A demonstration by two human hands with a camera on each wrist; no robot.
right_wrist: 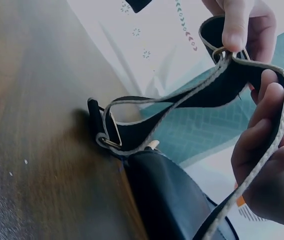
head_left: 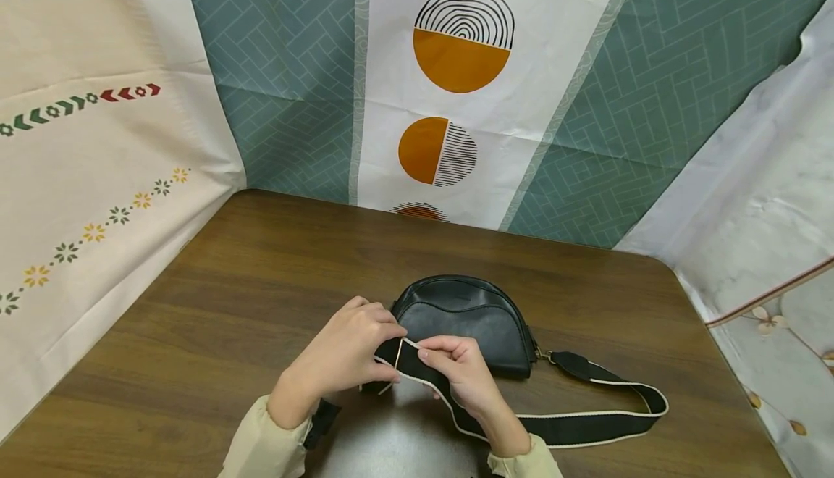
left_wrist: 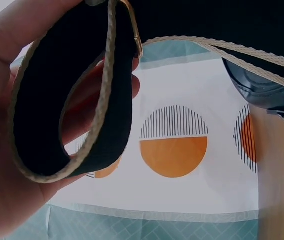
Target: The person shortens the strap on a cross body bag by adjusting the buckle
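Note:
A black half-moon handbag stands on the wooden table, with a wide black strap edged in cream trim. My left hand pinches the strap at a thin gold slider buckle, in front of the bag's left side. Just to the right, my right hand grips the same strap between thumb and fingers. In the left wrist view a loop of strap bulges out beside the left palm. The right wrist view shows another gold metal ring on the strap near the bag's end.
At the bag's right end, a gold clasp joins the strap, which curves over the table at right. Patterned cloth hangings enclose the table's back and sides. A dark band sits by the left sleeve.

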